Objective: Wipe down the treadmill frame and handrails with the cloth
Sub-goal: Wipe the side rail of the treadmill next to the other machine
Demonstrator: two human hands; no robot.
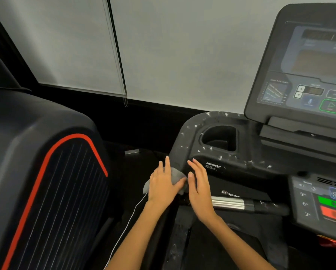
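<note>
Pressing flat on a crumpled grey cloth (175, 177), the left hand (163, 184) lies with fingers straight and slightly spread, holding the cloth against the left corner of the black plastic treadmill frame (190, 133). The right hand (199, 189) rests just beside the cloth, fingers straight and close together, palm against the frame's lower face; whether its thumb touches the cloth cannot be told.

The frame surface around the hands is matte black and flecked with white specks. Set into the frame above the hands is a black recessed cup holder (219, 138); its interior is dark, and any contents cannot be made out. Right of the hands, a silver and black handrail bar (241, 204) extends from the frame.

Above and right of the frame stands the grey treadmill console screen (307, 63), blurred and cut off at the right edge. A keypad panel with green and red buttons (323, 203) is likewise cut off. Left of the frame stands a dark machine housing with a red stripe (46, 172). A thin white cable (128, 219) runs below the left hand. Behind the frame hang pale grey roller blinds (163, 45).
</note>
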